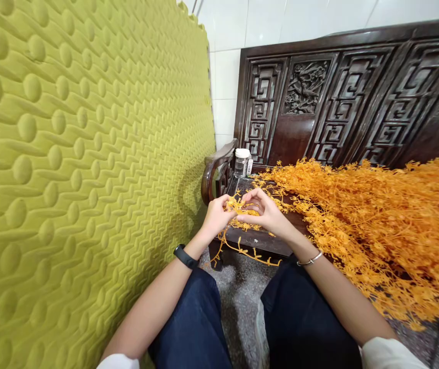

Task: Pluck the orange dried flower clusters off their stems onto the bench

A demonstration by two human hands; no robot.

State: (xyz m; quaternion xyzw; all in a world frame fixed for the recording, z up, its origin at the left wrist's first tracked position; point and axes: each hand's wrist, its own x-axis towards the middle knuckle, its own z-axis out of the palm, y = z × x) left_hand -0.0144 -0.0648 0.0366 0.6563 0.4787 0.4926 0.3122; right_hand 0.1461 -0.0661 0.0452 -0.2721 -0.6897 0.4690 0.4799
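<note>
Blue knees (204,318) sit lowest; above them, left hand (216,218) and right hand (270,214) both have fingers pinched shut on one orange sprig (242,207) at the bench's (259,242) left front corner; its thin stems look easy to snap.

Materials and finishes, bench side.
The sprig (242,207) and the heap of sprigs (376,225) are looking like matt orange plastic; the carved bench (299,138) is showing dark, glossy wood; the mat (88,154) is reading as matt, embossed green foam; the bracelet (310,260) is glinting like metal; the wall tiles (280,20) are shining smooth.
</note>
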